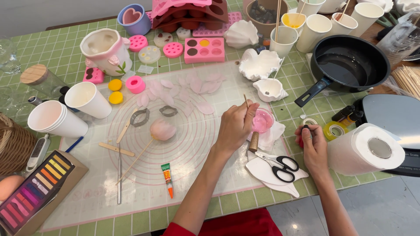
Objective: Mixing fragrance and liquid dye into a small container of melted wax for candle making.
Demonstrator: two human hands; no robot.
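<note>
Pink petal-bud on a thin wooden skewer [162, 130] lies left of the left hand [234, 126], whose pinched fingers grip a slim stick [246, 101] over a small pink-filled dish [262, 121]. It looks light and fragile; lift it by the skewer. Right hand [312, 146] is closed around a small dark object [305, 129].

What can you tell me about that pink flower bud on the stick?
The pink flower bud is a rounded, pale pink ball that looks waxy, made of overlapping petals. It sits on the end of a thin wooden stick and lies on its side on the clear round-patterned mat, beside two metal petal cutters. Neither hand touches it.
</note>
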